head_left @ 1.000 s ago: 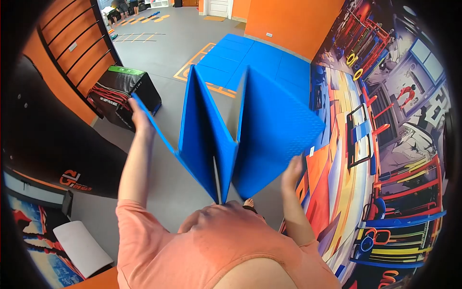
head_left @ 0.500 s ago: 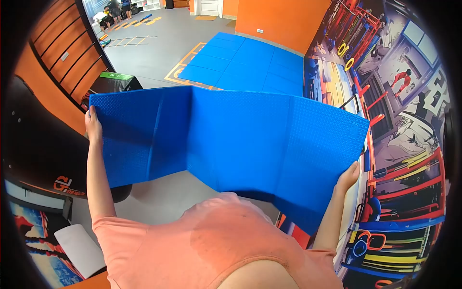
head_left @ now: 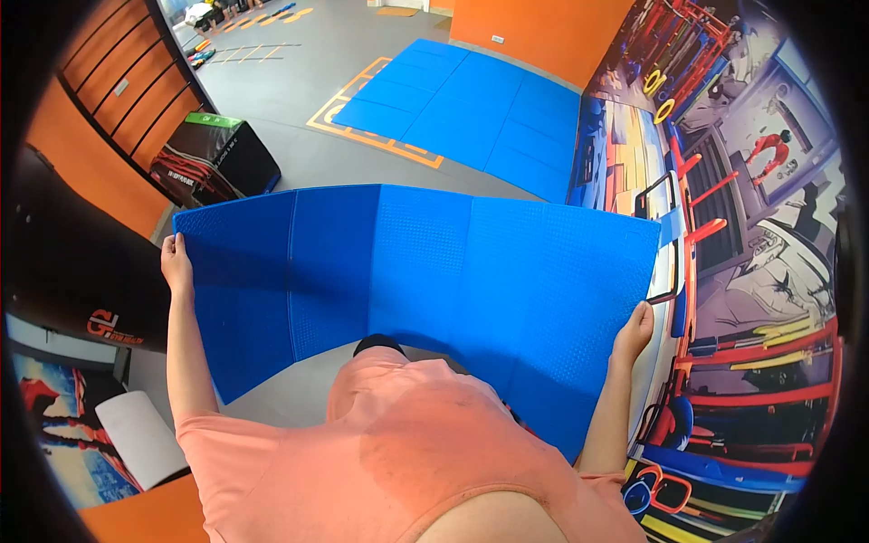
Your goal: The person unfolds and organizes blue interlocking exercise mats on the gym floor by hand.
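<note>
A blue folding exercise mat (head_left: 421,262) with textured panels and crease lines stretches across in front of my body, held up between both arms. My left hand (head_left: 177,262) grips its left edge near the upper corner, thumb on the near face. At the opposite side my right hand (head_left: 636,333) is closed on the right edge, about midway down. Fingers behind the mat are hidden on both sides. The panels lie nearly flat, bowed slightly. Below the mat's lower edge a dark shoe tip (head_left: 380,343) shows.
Joined blue floor mats (head_left: 462,100) lie ahead beside an orange floor marking (head_left: 362,138). A black box (head_left: 222,158) stands at the left, near a dark punching-bag-like shape (head_left: 81,244). A mural wall (head_left: 751,226) runs along the right. People (head_left: 204,14) are in the far background.
The mat has gone from zigzag folds to nearly flat. Both hands and the mat's top edge sit slightly lower in view. The view has tilted down, showing more of the box.
</note>
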`<state>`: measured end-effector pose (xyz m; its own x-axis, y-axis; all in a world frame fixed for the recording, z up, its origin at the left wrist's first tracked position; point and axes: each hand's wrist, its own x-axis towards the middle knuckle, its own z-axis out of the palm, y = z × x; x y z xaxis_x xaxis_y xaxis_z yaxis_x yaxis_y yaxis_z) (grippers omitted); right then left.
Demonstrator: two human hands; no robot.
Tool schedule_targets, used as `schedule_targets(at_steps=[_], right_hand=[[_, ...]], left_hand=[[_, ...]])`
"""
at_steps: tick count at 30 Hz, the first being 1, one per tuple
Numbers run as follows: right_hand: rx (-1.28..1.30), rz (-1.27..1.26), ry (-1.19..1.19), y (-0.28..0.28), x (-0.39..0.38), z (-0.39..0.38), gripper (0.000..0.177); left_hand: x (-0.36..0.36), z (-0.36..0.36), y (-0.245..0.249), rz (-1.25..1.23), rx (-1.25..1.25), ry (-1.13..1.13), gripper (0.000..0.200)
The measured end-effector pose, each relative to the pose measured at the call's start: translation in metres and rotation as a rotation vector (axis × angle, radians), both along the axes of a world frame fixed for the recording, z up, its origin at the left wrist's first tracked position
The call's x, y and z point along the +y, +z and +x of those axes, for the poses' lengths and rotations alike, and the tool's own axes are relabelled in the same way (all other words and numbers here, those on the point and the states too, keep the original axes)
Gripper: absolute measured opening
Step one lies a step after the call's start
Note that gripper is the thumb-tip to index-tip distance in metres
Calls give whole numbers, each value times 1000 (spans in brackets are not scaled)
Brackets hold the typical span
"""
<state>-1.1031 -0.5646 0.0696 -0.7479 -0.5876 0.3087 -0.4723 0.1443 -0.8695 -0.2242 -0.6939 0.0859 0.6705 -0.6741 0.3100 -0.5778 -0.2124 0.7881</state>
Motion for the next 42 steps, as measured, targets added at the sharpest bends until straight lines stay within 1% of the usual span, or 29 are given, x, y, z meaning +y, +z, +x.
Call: schedule_targets(at_steps=[2, 4, 6, 8, 10, 11, 13, 14, 16, 17, 18, 20, 21, 22, 24, 25, 26, 28, 29, 32, 34, 36, 38, 42], right_hand=[[-20, 13, 20, -3, -7, -10, 33], [-38, 19, 41, -6, -21, -13, 33], [-49, -9, -19, 0, -37, -6, 34], [-62, 26, -3, -8, -51, -14, 34], [-48, 28, -35, -6, -69, -9, 35], [-45, 24, -38, -6, -79, -9, 35], [-50, 87, -12, -10, -97, -11, 36], [-47, 86, -16, -12, -106, -6, 36], [-76, 83, -56, -11, -125, 6, 37], [-41, 90, -101, -8, -135, 18, 38], [-36, 81, -98, -13, -146, 21, 38], [133, 92, -201, -31, -160, 21, 35], [72, 135, -163, -31, -165, 25, 37], [69, 141, -167, -34, -173, 31, 37], [6, 82, -192, -23, -189, 62, 37], [-6, 108, -214, -26, -196, 66, 37], [-12, 110, -221, -26, -206, 76, 37], [-35, 54, -233, -20, -225, 90, 36], [-16, 78, -229, -17, -232, 94, 35], [18, 34, -282, 0, -262, 118, 33], [-9, 29, -288, 0, -276, 115, 33], [-38, 18, -285, -4, -295, 110, 33], [-121, -17, -245, -12, -313, 102, 34], [-194, 70, -225, -46, -362, 69, 35]], left_hand=[[11, -19, 11, 23, -36, 40, 32], [14, -24, 17, 112, -71, 49, 31], [6, -10, 10, 94, -67, 45, 32], [-9, 0, 2, 75, -60, 31, 32], [-30, 8, -6, 120, -324, 35, 34], [-43, 10, -11, 116, -321, 32, 34], [-70, 16, -21, 172, -506, 64, 36], [-84, 11, -21, 170, -502, 60, 36], [-110, -3, -12, 312, -245, 28, 36], [-126, 5, -28, 286, -251, 0, 36], [-139, 3, -29, 332, -252, -14, 35], [-166, -1, -32, 403, -214, -40, 32], [-182, 8, -44, 430, -223, -64, 31], [-197, 15, -57, 424, -236, -88, 29], [-226, 11, -52, 489, 21, -109, 27], [-243, 21, -64, 437, 28, -148, 25], [-259, 26, -61, 438, 21, -154, 25], [-293, 26, -54, 471, 127, -187, 26], [-311, 29, -54, 461, 154, -179, 26], [-365, 38, -56, 427, 165, -172, 27], [-403, 48, -67, 423, 165, -189, 28], [-437, 48, -69, 386, 243, -142, 30], [-466, 47, -71, 407, 257, -157, 31], [-497, 31, -70, 356, 274, -126, 31]])
